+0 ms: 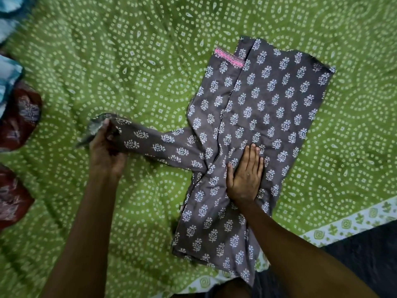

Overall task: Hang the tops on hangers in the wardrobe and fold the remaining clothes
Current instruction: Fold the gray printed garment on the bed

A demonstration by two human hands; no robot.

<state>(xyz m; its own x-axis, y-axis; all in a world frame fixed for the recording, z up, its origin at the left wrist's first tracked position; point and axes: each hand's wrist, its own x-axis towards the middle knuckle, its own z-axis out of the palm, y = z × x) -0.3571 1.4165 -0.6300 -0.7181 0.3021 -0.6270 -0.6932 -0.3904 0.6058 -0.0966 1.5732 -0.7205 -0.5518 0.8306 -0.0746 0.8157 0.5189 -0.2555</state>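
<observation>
While the right hand (245,173) presses flat and open on the grey leaf-printed cotton garment (257,117) lying on the green dotted bedspread (107,61), the left hand (106,147), gripping its sleeve end, should fold it squarely across.

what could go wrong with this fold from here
1. The left hand grips only the bunched end of the sleeve of the grey cotton garment with white leaf print; pulling could drag the folded body askew, though the right hand presses it flat.
2. The garment's lower end overhangs the green dotted bedsheet edge and might slide off.
</observation>
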